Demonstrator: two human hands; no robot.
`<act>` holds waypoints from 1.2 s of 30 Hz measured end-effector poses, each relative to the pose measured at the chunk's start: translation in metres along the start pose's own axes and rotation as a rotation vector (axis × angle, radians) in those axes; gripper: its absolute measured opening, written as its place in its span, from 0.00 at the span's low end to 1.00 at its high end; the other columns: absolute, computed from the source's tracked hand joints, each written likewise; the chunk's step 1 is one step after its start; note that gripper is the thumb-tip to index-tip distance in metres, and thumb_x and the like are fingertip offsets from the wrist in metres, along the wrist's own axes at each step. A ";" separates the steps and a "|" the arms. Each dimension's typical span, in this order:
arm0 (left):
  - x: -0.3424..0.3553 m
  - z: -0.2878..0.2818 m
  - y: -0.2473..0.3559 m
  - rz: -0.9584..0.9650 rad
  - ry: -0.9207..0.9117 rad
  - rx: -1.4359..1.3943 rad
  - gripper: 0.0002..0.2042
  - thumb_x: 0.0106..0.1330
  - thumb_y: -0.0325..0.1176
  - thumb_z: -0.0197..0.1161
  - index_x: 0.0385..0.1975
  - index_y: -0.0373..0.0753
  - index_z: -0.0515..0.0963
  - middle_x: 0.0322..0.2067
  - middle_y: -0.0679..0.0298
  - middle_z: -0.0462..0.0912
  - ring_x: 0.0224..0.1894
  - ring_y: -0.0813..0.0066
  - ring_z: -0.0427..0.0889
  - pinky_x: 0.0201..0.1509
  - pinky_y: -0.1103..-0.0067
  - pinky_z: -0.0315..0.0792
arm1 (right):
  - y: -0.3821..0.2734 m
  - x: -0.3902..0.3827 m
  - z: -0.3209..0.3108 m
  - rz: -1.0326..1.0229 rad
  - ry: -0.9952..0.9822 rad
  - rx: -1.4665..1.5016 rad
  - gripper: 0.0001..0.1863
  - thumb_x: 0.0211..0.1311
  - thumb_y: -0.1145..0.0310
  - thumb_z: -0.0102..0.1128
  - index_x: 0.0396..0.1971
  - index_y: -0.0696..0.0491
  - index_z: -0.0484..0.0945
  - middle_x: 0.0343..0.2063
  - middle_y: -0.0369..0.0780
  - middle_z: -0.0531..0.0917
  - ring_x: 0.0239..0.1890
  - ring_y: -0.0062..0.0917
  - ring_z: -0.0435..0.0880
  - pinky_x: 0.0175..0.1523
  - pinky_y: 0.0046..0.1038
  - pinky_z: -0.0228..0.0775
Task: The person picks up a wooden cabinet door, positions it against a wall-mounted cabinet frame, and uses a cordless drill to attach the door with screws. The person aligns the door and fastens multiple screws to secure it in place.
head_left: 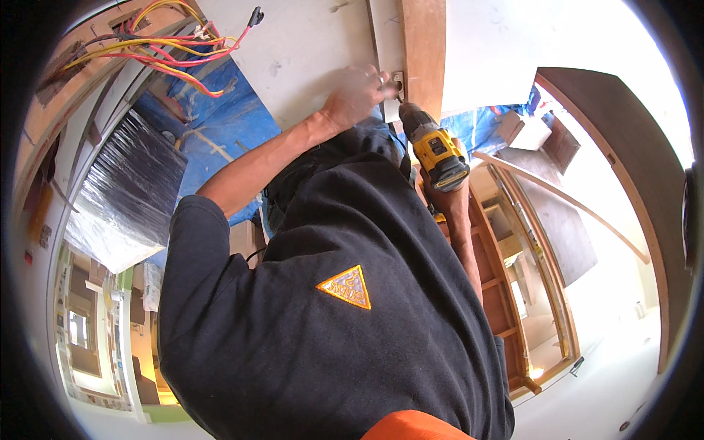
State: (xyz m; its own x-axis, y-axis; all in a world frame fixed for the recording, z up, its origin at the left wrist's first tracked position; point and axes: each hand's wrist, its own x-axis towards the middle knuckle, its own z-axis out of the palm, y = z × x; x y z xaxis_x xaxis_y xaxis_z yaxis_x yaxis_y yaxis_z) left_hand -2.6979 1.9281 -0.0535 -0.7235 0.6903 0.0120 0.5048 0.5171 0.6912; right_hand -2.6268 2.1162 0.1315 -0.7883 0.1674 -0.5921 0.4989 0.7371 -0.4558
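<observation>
A yellow and black cordless drill is gripped by my right hand, its nose pointing away from me. The drill's tip is close to a small metal fitting at the side of a brown wooden strip. Beside that fitting, on its left, is my left hand. Motion blurs it, so I cannot tell whether its fingers hold anything. White panels lie on either side of the strip.
Loose red and yellow wires hang from a wooden frame at the upper left. Blue sheeting covers the floor beyond. A plastic-wrapped block stands at left. To the right are a wooden rack, a thin batten and a curved brown panel.
</observation>
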 end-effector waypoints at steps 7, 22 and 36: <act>-0.001 0.003 0.000 -0.013 -0.020 0.007 0.14 0.59 0.28 0.58 0.42 0.49 0.84 0.48 0.67 0.76 0.53 0.68 0.71 0.57 0.66 0.67 | 0.004 0.002 -0.001 0.033 -0.056 -0.089 0.24 0.52 0.75 0.70 0.46 0.53 0.66 0.35 0.48 0.85 0.41 0.37 0.87 0.42 0.31 0.76; -0.002 0.004 0.001 -0.019 -0.031 0.014 0.12 0.62 0.29 0.56 0.42 0.49 0.83 0.48 0.67 0.76 0.54 0.68 0.72 0.57 0.68 0.67 | -0.008 0.017 -0.019 -0.122 -0.146 -0.283 0.24 0.50 0.66 0.73 0.44 0.48 0.69 0.29 0.45 0.84 0.35 0.45 0.85 0.35 0.40 0.72; -0.008 0.011 0.000 0.004 0.093 0.032 0.10 0.63 0.29 0.55 0.42 0.47 0.80 0.47 0.63 0.77 0.51 0.64 0.74 0.55 0.61 0.71 | 0.043 0.003 -0.007 0.204 -0.083 0.277 0.23 0.52 0.72 0.70 0.48 0.60 0.75 0.37 0.43 0.84 0.38 0.25 0.84 0.45 0.29 0.77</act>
State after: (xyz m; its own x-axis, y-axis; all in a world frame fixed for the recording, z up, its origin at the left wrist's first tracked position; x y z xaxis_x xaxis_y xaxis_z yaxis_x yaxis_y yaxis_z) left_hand -2.6868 1.9280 -0.0617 -0.7616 0.6427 0.0826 0.5212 0.5317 0.6675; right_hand -2.6101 2.1532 0.1151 -0.6361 0.2307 -0.7363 0.7307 0.4867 -0.4787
